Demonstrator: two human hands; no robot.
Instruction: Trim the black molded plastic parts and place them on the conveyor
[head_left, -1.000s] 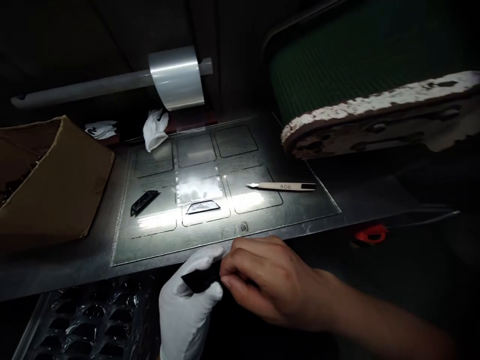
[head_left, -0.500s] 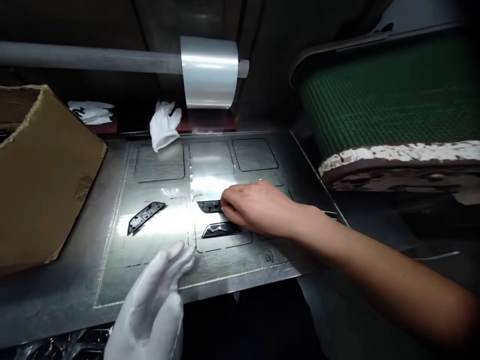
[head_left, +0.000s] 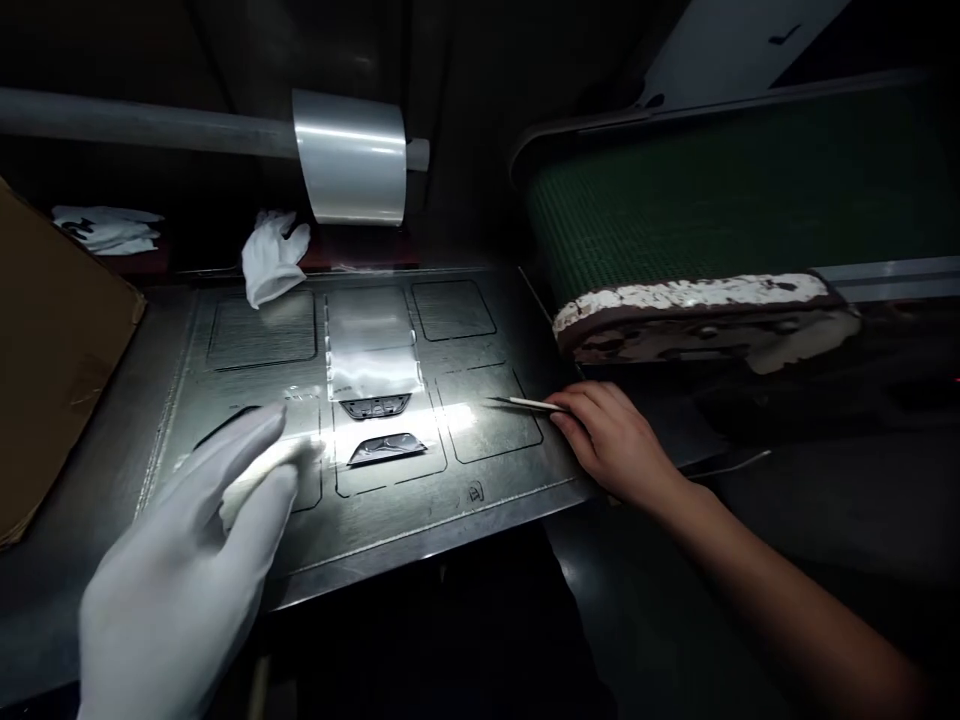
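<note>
My left hand (head_left: 195, 540), in a white glove, hovers over the left of the metal plate with thumb and fingers apart, holding nothing. Behind its fingers, a dark trim piece (head_left: 223, 426) is mostly hidden. At the plate's right side my bare right hand (head_left: 611, 440) pinches a slim pale-handled tool with a narrow dark tip (head_left: 531, 403), pointing left. Between the hands, a black trim piece lies back side up (head_left: 376, 407) at the lower edge of a strip of clear film (head_left: 371, 345). Just below it sits a glossy black trim piece (head_left: 386, 448).
The metal plate (head_left: 450, 515) carries drawn outlines. A film roll (head_left: 352, 160) hangs on a bar behind it, with crumpled white gloves (head_left: 274, 260) below. A cardboard box (head_left: 52, 380) stands left; a green conveyor belt (head_left: 712, 200) juts in at right.
My right hand has left the upper black trim piece, moved right and picked up the slim tool. My left hand has moved left over the left trim piece. The view has swung right.
</note>
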